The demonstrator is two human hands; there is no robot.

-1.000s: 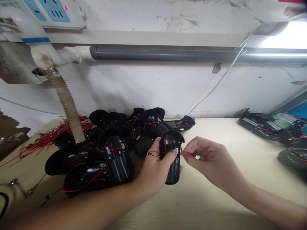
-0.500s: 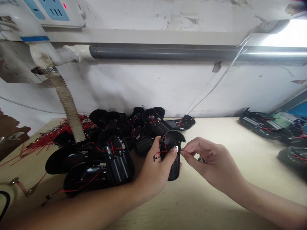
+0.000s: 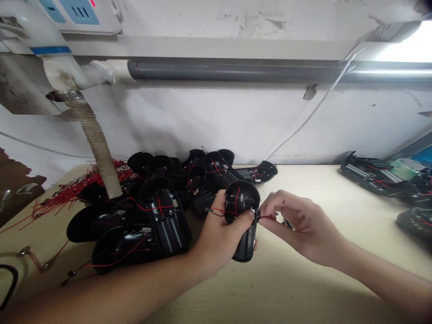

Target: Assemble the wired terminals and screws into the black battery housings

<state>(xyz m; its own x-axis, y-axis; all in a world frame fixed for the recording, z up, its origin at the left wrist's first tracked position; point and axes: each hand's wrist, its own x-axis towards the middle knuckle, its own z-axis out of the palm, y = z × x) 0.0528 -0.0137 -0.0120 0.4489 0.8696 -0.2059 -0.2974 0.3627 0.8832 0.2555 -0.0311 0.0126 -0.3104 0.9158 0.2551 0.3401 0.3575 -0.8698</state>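
Observation:
My left hand (image 3: 219, 236) is wrapped round a black plastic housing half (image 3: 242, 211) with a round head and a red wire (image 3: 225, 210) across it, held just above the wooden table (image 3: 303, 279). My right hand (image 3: 300, 227) pinches at the housing's right edge with thumb and forefinger; what it pinches is too small to name. Behind my left hand lies a pile of the same black housings (image 3: 158, 211) with red wires.
A bundle of loose red wires (image 3: 67, 191) lies at the back left beside a ribbed hose (image 3: 97, 144). More dark housings (image 3: 388, 177) lie at the right edge. A grey pipe (image 3: 270, 72) runs along the wall above.
The housing has turned slightly in my left hand, its round head facing more toward me. My right hand has closed in on its right edge.

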